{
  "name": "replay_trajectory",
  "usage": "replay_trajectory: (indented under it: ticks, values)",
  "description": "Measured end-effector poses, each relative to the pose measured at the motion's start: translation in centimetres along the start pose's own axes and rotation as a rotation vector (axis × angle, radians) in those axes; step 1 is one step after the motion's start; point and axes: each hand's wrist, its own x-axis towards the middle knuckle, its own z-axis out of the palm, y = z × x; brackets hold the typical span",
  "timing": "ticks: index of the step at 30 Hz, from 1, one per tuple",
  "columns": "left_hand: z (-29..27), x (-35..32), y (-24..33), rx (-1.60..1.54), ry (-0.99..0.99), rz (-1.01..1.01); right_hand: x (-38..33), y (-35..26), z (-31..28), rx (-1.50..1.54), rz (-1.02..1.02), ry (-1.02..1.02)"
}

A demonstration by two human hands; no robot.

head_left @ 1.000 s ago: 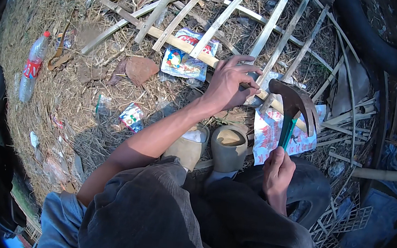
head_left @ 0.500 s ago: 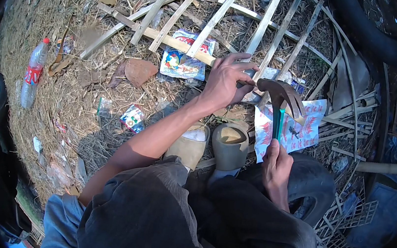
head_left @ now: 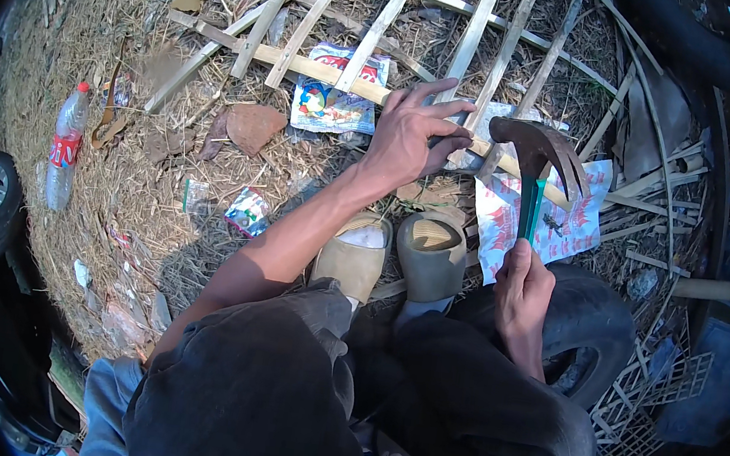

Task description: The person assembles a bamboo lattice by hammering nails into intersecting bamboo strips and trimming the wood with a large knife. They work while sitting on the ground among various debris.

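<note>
A lattice of pale bamboo slats [head_left: 379, 40] lies on the ground, with a crosswise slat [head_left: 312, 67] along its near edge. Over this slat rests my left hand [head_left: 412, 138], its thumb and a finger pinched together, the other fingers stretched out. Whatever is in the pinch is too small to make out. My right hand [head_left: 524, 295] grips the green handle of a claw hammer [head_left: 530, 203]. The hammer's rusty brown head is just right of my left fingertips, above the slat's right part, apart from the fingers.
A white and red printed sheet [head_left: 579, 227] lies beneath the hammer. Beside my right knee is a tyre [head_left: 595, 325]. Colourful wrappers [head_left: 335, 101], a broken brick piece [head_left: 254, 128] and a plastic bottle [head_left: 65, 150] lie on the straw. My sandalled feet [head_left: 352, 258] are close below.
The hammer head has moved slightly up and right, away from my left fingertips. My left hand stays at the slat in its pinch. The view has shifted a little.
</note>
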Motion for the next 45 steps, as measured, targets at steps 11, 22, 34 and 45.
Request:
replay_trajectory:
  ticks: [11, 22, 34, 45]
  values:
    - [1.3, -0.3, 0.0, 0.049, 0.128, 0.010, 1.4, -0.9, -1.3, -0.294, -0.102, -0.069]
    - [1.7, -0.1, 0.2, 0.066, 0.150, 0.064, 1.5, -1.4, -2.6, -0.335, -0.115, -0.058]
    - [2.3, -0.4, 0.1, 0.068, 0.177, 0.045, 0.0, -0.3, -0.8, 0.028, 0.034, -0.017]
    - [2.5, -0.5, -0.4, 0.124, 0.177, 0.128, -0.5, -0.4, -0.5, 0.082, -0.052, -0.026]
